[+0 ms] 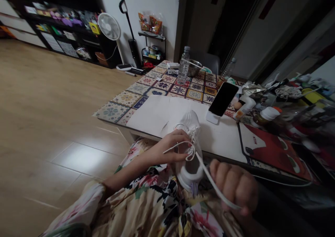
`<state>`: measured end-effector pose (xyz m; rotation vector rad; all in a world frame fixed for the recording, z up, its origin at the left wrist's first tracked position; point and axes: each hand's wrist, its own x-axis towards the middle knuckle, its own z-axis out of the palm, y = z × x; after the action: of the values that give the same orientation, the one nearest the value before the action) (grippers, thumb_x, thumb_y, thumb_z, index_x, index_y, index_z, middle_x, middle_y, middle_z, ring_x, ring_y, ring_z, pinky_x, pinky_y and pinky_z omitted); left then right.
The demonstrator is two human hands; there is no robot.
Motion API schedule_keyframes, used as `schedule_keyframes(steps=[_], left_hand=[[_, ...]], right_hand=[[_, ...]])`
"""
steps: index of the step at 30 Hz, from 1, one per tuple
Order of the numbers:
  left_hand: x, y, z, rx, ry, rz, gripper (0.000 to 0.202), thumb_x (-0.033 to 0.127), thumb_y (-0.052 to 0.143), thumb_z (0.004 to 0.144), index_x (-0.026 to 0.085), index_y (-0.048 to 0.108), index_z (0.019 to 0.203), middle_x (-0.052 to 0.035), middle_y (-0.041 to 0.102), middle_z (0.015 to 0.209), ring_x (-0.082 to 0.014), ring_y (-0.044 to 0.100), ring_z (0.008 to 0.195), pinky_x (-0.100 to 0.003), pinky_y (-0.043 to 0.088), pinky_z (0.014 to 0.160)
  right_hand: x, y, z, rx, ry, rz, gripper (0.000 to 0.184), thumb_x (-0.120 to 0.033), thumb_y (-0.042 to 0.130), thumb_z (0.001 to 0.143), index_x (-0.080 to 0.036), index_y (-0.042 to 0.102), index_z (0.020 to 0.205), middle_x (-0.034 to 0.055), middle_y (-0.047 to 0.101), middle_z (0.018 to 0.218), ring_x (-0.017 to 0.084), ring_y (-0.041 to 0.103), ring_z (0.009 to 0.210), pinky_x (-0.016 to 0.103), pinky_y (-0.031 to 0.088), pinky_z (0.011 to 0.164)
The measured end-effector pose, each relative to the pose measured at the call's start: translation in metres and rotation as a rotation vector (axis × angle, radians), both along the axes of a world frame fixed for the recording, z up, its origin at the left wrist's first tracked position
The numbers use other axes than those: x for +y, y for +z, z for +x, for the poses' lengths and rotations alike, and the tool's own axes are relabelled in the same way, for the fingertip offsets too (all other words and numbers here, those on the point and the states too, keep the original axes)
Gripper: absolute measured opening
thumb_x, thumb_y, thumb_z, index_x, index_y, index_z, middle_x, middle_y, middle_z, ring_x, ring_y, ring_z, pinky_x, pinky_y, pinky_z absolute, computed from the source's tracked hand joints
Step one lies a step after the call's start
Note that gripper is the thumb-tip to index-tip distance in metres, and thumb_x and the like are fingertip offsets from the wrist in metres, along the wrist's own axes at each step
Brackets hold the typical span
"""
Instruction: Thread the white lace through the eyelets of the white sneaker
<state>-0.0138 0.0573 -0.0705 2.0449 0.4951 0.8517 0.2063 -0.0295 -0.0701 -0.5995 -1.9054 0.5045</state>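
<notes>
A white lace-up shoe (pixel 195 125) rests partly on the white sheet at the table's front edge, its toe pointing away and its heel over my lap. My left hand (pixel 174 148) is at the shoe's throat, its thumb and fingers closed on the white shoelace (pixel 193 150) near a small loop. A loose lace end lies across the back of this hand. To the right of the shoe, my right hand (pixel 234 184) is a slightly blurred fist. It grips the other end of the lace, which runs taut from the shoe.
On the patterned table (pixel 125 99) lies a white sheet (pixel 149 111). A phone (pixel 223 99) leans on a stand, and a clear bottle (pixel 183 66) stands behind. At right are a red tablet-like case (pixel 274 150), a white-capped jar (pixel 267 115) and clutter. A fan (pixel 110 26) stands across the floor.
</notes>
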Motion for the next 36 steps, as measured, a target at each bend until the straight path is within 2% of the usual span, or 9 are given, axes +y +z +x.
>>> schedule_keyframes(steps=[3, 6, 10, 13, 17, 24, 32, 34, 36], left_hand=[[-0.003, 0.001, 0.003, -0.025, -0.004, -0.026, 0.018, 0.029, 0.065, 0.085, 0.015, 0.067, 0.096, -0.0093, 0.063, 0.098, -0.0210, 0.059, 0.093, -0.031, 0.048, 0.084], [-0.006, 0.004, 0.005, -0.038, -0.015, -0.061, 0.015, 0.027, 0.064, 0.082, 0.015, 0.065, 0.091, -0.0071, 0.061, 0.092, -0.0200, 0.058, 0.089, -0.030, 0.047, 0.081], [-0.010, 0.010, 0.008, -0.043, -0.012, -0.138, 0.013, 0.028, 0.061, 0.080, 0.015, 0.060, 0.082, -0.0056, 0.058, 0.089, -0.0190, 0.055, 0.084, -0.029, 0.046, 0.075], [-0.009, 0.007, 0.011, -0.072, -0.002, -0.155, 0.017, 0.032, 0.063, 0.080, 0.016, 0.061, 0.084, -0.0065, 0.059, 0.092, -0.0202, 0.055, 0.087, -0.030, 0.046, 0.078], [-0.005, -0.003, 0.016, -0.133, 0.041, -0.116, 0.021, 0.035, 0.065, 0.084, 0.015, 0.063, 0.078, -0.0067, 0.058, 0.089, -0.0190, 0.057, 0.087, -0.029, 0.046, 0.081], [-0.005, -0.003, 0.015, -0.166, -0.084, -0.202, 0.029, 0.045, 0.064, 0.087, 0.016, 0.068, 0.082, -0.0075, 0.057, 0.096, -0.0195, 0.057, 0.093, -0.031, 0.045, 0.088], [-0.001, -0.012, 0.008, -0.361, -0.142, -0.466, 0.044, 0.056, 0.071, 0.077, 0.014, 0.064, 0.065, -0.0052, 0.055, 0.088, -0.0165, 0.052, 0.081, -0.026, 0.043, 0.072], [-0.001, -0.013, 0.004, -0.429, -0.125, -0.501, 0.048, 0.059, 0.071, 0.075, 0.015, 0.059, 0.060, -0.0045, 0.052, 0.085, -0.0152, 0.049, 0.076, -0.026, 0.042, 0.067], [-0.002, -0.011, 0.000, -0.541, -0.078, -0.518, 0.053, 0.061, 0.072, 0.073, 0.015, 0.051, 0.055, -0.0034, 0.049, 0.079, -0.0149, 0.047, 0.072, -0.026, 0.043, 0.064]], right_hand=[[0.000, 0.002, 0.006, 0.199, -0.013, -0.112, 0.043, -0.056, 0.038, 0.098, -0.028, 0.054, 0.069, -0.0011, 0.059, 0.060, 0.019, 0.057, 0.058, 0.035, 0.048, 0.063], [0.016, 0.005, 0.005, 0.017, -0.196, -0.272, 0.020, -0.038, 0.047, 0.099, -0.026, 0.062, 0.092, 0.0043, 0.067, 0.090, 0.021, 0.063, 0.085, 0.035, 0.051, 0.076], [0.035, 0.000, -0.002, -0.258, -0.172, -0.217, 0.014, -0.020, 0.055, 0.093, -0.023, 0.063, 0.104, 0.0068, 0.064, 0.105, 0.021, 0.061, 0.101, 0.034, 0.050, 0.088], [0.038, -0.004, -0.006, -0.308, -0.158, -0.160, 0.015, -0.015, 0.055, 0.091, -0.023, 0.063, 0.100, 0.0073, 0.061, 0.105, 0.021, 0.059, 0.102, 0.035, 0.049, 0.089], [0.040, -0.008, -0.006, -0.241, -0.139, -0.189, 0.004, -0.019, 0.058, 0.091, -0.022, 0.060, 0.088, 0.0056, 0.060, 0.099, 0.020, 0.060, 0.097, 0.032, 0.050, 0.084], [0.044, -0.009, -0.006, -0.149, -0.153, -0.230, 0.019, -0.036, 0.060, 0.093, -0.021, 0.057, 0.081, 0.0055, 0.058, 0.095, 0.020, 0.059, 0.092, 0.032, 0.050, 0.080], [0.039, -0.007, 0.003, -0.197, -0.024, -0.321, 0.033, -0.050, 0.049, 0.096, -0.022, 0.060, 0.084, 0.0068, 0.054, 0.099, 0.021, 0.056, 0.097, 0.034, 0.049, 0.085], [0.036, -0.006, 0.005, -0.113, 0.032, -0.306, 0.034, -0.050, 0.049, 0.096, -0.022, 0.061, 0.080, 0.0066, 0.054, 0.097, 0.022, 0.056, 0.094, 0.035, 0.049, 0.082], [0.034, -0.004, 0.008, 0.106, 0.040, -0.243, 0.038, -0.050, 0.050, 0.095, -0.023, 0.058, 0.070, 0.0049, 0.052, 0.084, 0.022, 0.056, 0.084, 0.036, 0.049, 0.074]])
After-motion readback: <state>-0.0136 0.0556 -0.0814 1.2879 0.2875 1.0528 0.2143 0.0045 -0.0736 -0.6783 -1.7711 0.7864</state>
